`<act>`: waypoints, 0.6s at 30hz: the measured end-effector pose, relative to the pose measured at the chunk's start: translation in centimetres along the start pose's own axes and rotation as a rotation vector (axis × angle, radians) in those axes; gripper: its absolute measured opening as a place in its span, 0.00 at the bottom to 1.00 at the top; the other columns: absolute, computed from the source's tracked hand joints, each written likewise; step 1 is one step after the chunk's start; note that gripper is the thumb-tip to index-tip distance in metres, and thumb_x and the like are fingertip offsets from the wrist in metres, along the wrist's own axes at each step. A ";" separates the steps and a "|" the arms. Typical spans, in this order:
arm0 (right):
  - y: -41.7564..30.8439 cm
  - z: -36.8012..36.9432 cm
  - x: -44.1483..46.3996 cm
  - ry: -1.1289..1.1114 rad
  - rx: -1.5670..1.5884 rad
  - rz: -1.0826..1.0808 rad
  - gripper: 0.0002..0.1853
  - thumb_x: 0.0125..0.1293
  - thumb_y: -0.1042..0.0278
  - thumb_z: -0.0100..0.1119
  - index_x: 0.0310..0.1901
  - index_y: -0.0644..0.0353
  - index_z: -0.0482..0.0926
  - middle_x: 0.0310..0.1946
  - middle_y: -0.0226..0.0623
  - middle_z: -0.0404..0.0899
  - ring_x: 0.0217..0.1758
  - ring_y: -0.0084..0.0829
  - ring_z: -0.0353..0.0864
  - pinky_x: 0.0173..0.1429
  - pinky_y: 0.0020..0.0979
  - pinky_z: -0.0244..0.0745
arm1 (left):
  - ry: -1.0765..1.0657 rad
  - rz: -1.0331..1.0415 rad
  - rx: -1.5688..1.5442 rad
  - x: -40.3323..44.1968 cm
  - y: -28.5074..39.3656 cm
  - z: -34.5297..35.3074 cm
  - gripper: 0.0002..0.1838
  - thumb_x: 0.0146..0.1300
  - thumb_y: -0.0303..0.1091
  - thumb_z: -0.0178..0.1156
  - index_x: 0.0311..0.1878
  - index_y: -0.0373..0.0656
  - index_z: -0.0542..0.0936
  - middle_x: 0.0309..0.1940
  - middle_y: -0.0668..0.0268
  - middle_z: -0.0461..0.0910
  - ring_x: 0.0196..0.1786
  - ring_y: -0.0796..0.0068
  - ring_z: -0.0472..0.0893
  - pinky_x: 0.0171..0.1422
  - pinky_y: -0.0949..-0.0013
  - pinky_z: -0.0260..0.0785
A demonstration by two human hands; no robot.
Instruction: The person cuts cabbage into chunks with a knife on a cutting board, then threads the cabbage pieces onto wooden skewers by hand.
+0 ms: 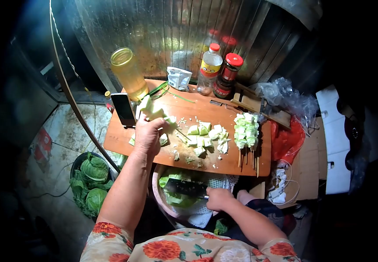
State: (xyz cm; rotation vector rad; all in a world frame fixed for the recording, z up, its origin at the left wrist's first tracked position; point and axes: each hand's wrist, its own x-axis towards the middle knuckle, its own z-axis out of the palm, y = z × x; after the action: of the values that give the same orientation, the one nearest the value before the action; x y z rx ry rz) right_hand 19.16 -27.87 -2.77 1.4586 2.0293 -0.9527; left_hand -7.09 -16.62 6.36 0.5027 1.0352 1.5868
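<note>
**Cleaver [184, 187] Over Tub [156, 185], Cabbage [203, 129] on Surface [202, 107]**

Seen from the head camera, a person in a floral shirt [163, 249] grips the cleaver's handle with the right hand [219, 199], its blade above green leaves [178, 201] in the tub at six o'clock. The left hand [147, 131], toward nine o'clock, is at pale cabbage pieces; its fingers are partly hidden, so its hold cannot be told. Cut chunks lie mid-surface; loaded skewers [246, 131] lie at three. A phone [123, 109] stands at ten, a clear bottle [209, 70] near twelve, and whole heads [94, 169] sit at eight.
</note>
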 end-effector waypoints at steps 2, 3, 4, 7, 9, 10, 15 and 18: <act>0.0 -3.0 -2.1 0.045 0.075 -0.094 0.17 0.52 0.61 0.58 0.43 0.60 0.80 0.38 0.50 0.84 0.44 0.47 0.84 0.49 0.44 0.79 | 0.052 0.056 0.013 1.1 0.3 -1.4 0.24 0.48 0.16 0.60 0.52 0.38 0.71 0.38 0.65 0.77 0.36 0.72 0.80 0.43 0.66 0.78; 0.3 -4.3 -2.9 0.089 0.147 -0.186 0.16 0.53 0.61 0.58 0.42 0.57 0.80 0.36 0.49 0.84 0.43 0.47 0.85 0.48 0.44 0.79 | 0.054 0.096 -0.015 1.2 0.7 -1.6 0.24 0.47 0.16 0.59 0.51 0.37 0.71 0.39 0.64 0.76 0.37 0.71 0.80 0.43 0.66 0.78; 0.7 -5.7 -3.7 0.171 0.233 -0.250 0.15 0.53 0.60 0.60 0.41 0.56 0.80 0.32 0.47 0.83 0.38 0.45 0.84 0.44 0.43 0.78 | 0.089 0.108 -0.005 1.6 0.8 -2.2 0.24 0.47 0.16 0.59 0.51 0.37 0.71 0.39 0.63 0.76 0.37 0.70 0.80 0.43 0.65 0.78; 1.1 -7.6 -4.4 0.416 0.573 -0.403 0.08 0.53 0.71 0.65 0.35 0.60 0.78 0.20 0.33 0.75 0.23 0.20 0.72 0.30 0.27 0.70 | 0.117 0.116 0.051 1.8 0.7 -2.7 0.22 0.49 0.17 0.57 0.50 0.38 0.72 0.38 0.64 0.76 0.37 0.70 0.80 0.45 0.65 0.78; 0.2 -7.4 -3.5 0.721 0.618 -0.495 0.09 0.55 0.67 0.66 0.34 0.59 0.78 0.19 0.43 0.75 0.19 0.40 0.76 0.27 0.33 0.71 | 0.067 0.084 0.072 0.9 -0.2 -1.8 0.20 0.50 0.18 0.56 0.49 0.40 0.73 0.36 0.67 0.77 0.35 0.72 0.80 0.41 0.69 0.76; -0.7 -7.8 -3.6 0.806 0.620 -0.512 0.08 0.56 0.66 0.66 0.33 0.58 0.77 0.19 0.43 0.75 0.20 0.41 0.77 0.27 0.35 0.71 | 0.014 0.065 0.076 0.2 -0.9 -1.2 0.17 0.53 0.20 0.57 0.48 0.41 0.73 0.35 0.67 0.77 0.35 0.73 0.80 0.40 0.69 0.74; -2.4 -8.9 -3.0 1.051 0.360 -0.581 0.11 0.55 0.63 0.67 0.34 0.55 0.75 0.25 0.42 0.77 0.28 0.46 0.80 0.31 0.41 0.75 | -0.119 -0.026 -0.138 -1.8 -6.2 0.4 0.12 0.64 0.34 0.63 0.47 0.45 0.74 0.36 0.68 0.76 0.38 0.74 0.78 0.44 0.68 0.74; -2.4 -9.0 -3.0 1.050 0.388 -0.582 0.11 0.53 0.65 0.69 0.32 0.56 0.74 0.23 0.41 0.75 0.26 0.46 0.79 0.29 0.41 0.73 | -0.247 -0.171 -0.148 -3.2 -6.9 0.4 0.10 0.64 0.37 0.63 0.44 0.47 0.75 0.35 0.68 0.76 0.40 0.72 0.78 0.44 0.65 0.75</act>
State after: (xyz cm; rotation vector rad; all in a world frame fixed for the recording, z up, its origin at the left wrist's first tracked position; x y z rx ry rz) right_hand 18.16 -23.36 5.87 1.8381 3.3079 -0.9040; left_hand -1.99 -19.53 1.52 0.4821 0.7485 1.3979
